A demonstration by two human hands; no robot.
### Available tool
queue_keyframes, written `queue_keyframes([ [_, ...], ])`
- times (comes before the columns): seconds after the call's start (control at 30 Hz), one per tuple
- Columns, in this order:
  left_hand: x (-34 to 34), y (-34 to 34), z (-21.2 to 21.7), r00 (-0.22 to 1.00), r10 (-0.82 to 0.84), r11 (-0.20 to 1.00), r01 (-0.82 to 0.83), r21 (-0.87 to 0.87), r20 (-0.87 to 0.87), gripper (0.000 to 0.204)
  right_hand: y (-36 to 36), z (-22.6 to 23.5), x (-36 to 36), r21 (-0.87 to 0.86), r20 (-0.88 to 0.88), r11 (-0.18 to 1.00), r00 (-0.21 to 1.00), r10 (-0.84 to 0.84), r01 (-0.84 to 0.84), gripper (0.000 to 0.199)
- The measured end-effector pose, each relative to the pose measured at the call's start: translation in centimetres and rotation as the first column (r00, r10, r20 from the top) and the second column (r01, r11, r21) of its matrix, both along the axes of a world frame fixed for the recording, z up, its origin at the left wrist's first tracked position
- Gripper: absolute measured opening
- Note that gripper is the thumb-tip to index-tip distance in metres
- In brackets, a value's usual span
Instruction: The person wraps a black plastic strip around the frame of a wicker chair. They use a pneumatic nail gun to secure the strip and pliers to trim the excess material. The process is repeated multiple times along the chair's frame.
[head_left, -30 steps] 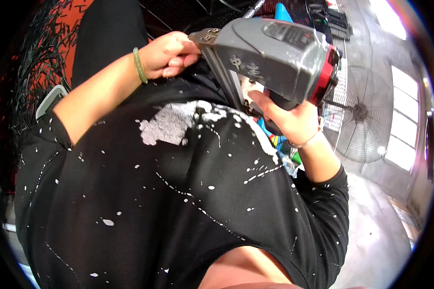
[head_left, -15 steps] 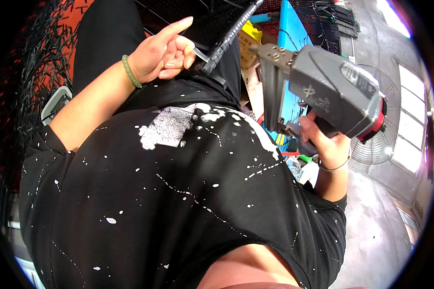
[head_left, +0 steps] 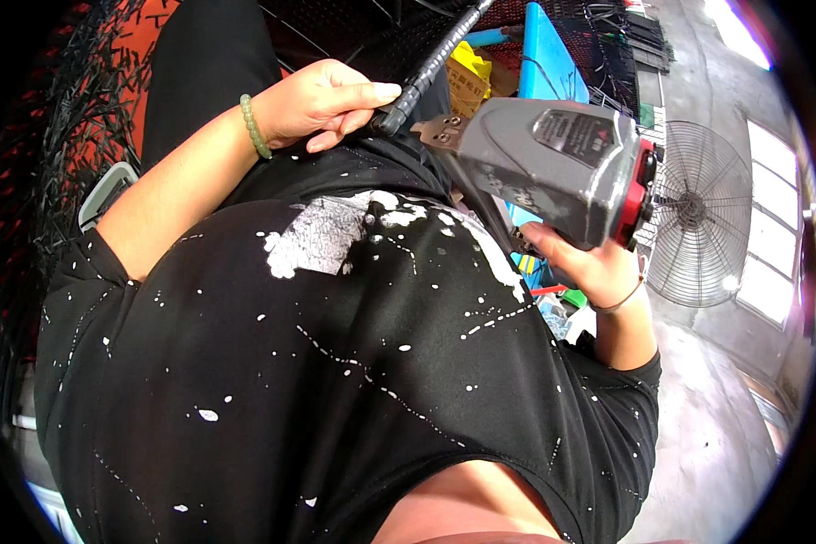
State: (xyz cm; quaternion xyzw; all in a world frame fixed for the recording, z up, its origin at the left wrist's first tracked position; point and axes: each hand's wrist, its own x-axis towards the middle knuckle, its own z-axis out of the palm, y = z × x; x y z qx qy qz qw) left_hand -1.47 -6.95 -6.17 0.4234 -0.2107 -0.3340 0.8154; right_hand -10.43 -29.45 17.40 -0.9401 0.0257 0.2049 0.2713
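My left hand (head_left: 325, 109) is closed at the near end of a black bar (head_left: 433, 69) wrapped in woven strips. Its thumb and fingers pinch and press a black strip against the bar; the strip itself is mostly hidden now. My right hand (head_left: 598, 265) is wrapped round the handle of a grey nail gun (head_left: 546, 163) with a red-and-black rear end. The gun's metal nose (head_left: 441, 132) points left and comes close to the bar's end, right of my left fingers. Whether it touches the bar I cannot tell.
Behind the gun stand a blue panel (head_left: 551, 59) and a cardboard box (head_left: 465, 87) with yellow plastic on it. A large wire fan (head_left: 694, 210) is at the right. Many black strip offcuts (head_left: 72, 136) lie at the left over a red surface.
The nail gun has moved left and tilted, bringing its nose near the bar's end. My left index finger, raised before, has come down, and the hand has moved right against the bar.
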Motion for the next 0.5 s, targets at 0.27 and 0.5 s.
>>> queue_keyframes([
  [0.27,0.01,-0.89,0.38,1.000,0.004,1.000,-0.004,0.001,0.016,0.055,0.02,0.37,0.68,-0.072,-0.009,0.997,1.000,0.020,-0.021,0.045],
  [0.5,0.13,-0.96,0.37,1.000,-0.014,0.999,0.014,-0.035,-0.005,0.053,0.43,0.77,0.89,-0.121,0.000,0.992,0.999,0.047,-0.047,0.045],
])
